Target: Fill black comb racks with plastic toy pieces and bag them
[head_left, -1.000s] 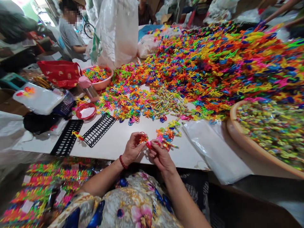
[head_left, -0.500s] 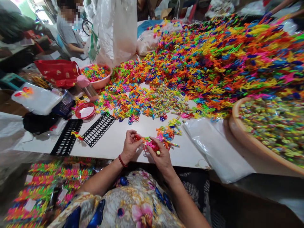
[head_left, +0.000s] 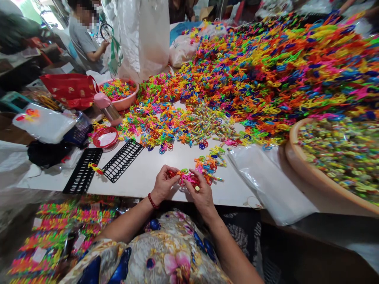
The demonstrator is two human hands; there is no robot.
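Note:
My left hand (head_left: 164, 182) and my right hand (head_left: 200, 190) are close together above the white table's front edge. Between their fingertips are small colourful plastic toy pieces (head_left: 186, 178), pink, red, orange and green. The left thumb and fingers pinch the left end of these pieces. My right fingers are curled round the right side, where a short stick with a pale round end (head_left: 197, 189) sticks out near the thumb. Just beyond the right hand lies a small cluster of similar toy pieces (head_left: 211, 167). The exact shape of the held pieces is partly hidden by my fingers.
Two black slotted plastic trays (head_left: 122, 161) lie to the left, near a red basket (head_left: 106, 138). Clear plastic bags (head_left: 269, 181) lie on the right beside a large orange tub (head_left: 293, 148). A huge heap of toy pieces (head_left: 251, 79) covers the back. A person (head_left: 85, 37) sits far left.
My left hand has shifted very slightly, its fingers still on the toy pieces. The person at the back left has raised a forearm. The view has moved a little.

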